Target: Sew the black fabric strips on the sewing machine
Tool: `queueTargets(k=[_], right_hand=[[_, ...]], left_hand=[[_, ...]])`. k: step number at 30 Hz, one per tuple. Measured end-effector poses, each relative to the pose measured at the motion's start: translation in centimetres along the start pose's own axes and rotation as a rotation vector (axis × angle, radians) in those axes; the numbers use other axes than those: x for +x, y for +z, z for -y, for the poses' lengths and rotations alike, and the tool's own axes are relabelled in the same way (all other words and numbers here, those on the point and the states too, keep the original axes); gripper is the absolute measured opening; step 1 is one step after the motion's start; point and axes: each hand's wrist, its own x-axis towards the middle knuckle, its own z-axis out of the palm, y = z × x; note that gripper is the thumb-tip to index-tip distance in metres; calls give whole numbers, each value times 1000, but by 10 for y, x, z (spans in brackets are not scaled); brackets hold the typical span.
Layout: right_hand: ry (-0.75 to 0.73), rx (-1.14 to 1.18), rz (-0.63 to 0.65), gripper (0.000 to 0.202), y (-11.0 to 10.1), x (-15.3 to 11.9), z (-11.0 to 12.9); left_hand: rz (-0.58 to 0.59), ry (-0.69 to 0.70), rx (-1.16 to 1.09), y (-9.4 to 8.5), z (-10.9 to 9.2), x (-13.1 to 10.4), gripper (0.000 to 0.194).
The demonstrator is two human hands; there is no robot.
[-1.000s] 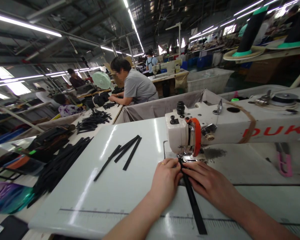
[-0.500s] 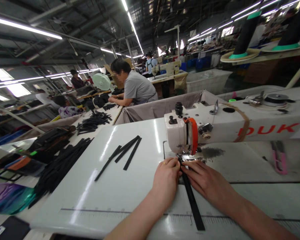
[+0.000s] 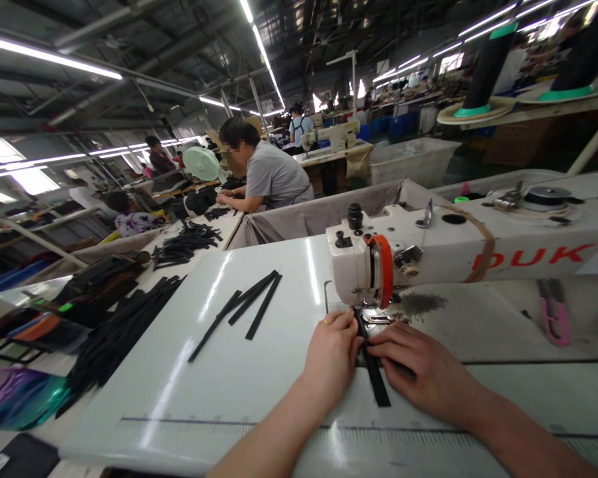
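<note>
A narrow black fabric strip [image 3: 375, 380] runs under the needle area of the white sewing machine [image 3: 349, 265], its free end pointing toward me. My left hand [image 3: 333, 348] is closed at the strip's left edge, fingertips close to the presser foot. On the other side my right hand [image 3: 421, 362] pinches the strip's right edge with bent fingers. A dark object [image 3: 404, 372] shows beneath the right palm; its kind is hidden. Several more black strips [image 3: 253, 299] lie to the left on the pale tabletop [image 3: 199, 392].
Pink-handled snips [image 3: 555, 318] lie under the machine arm. Heaps of black strips [image 3: 124, 332] cover the side table on the left, with a phone [image 3: 20, 458] at its near corner. A person in grey [image 3: 276, 172] works beyond. Thread cones [image 3: 486, 73] stand at upper right.
The black strip has moved forward into the machine, so less of it lies toward me. My right hand has shifted slightly back and right, its fingers more bent. My left hand has barely moved.
</note>
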Motion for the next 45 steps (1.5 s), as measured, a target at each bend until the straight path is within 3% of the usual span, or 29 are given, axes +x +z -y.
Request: queueTargets(k=[10, 25, 45], right_hand=[[-14, 59, 24, 21, -4, 2, 4], [6, -313, 50, 27, 10, 4, -12], [13, -377, 75, 27, 12, 7, -8]], left_hand=[[31, -13, -1, -1, -1, -1, 8], [-4, -88, 80, 1, -7, -4, 17], [-72, -89, 61, 8, -7, 1, 23]])
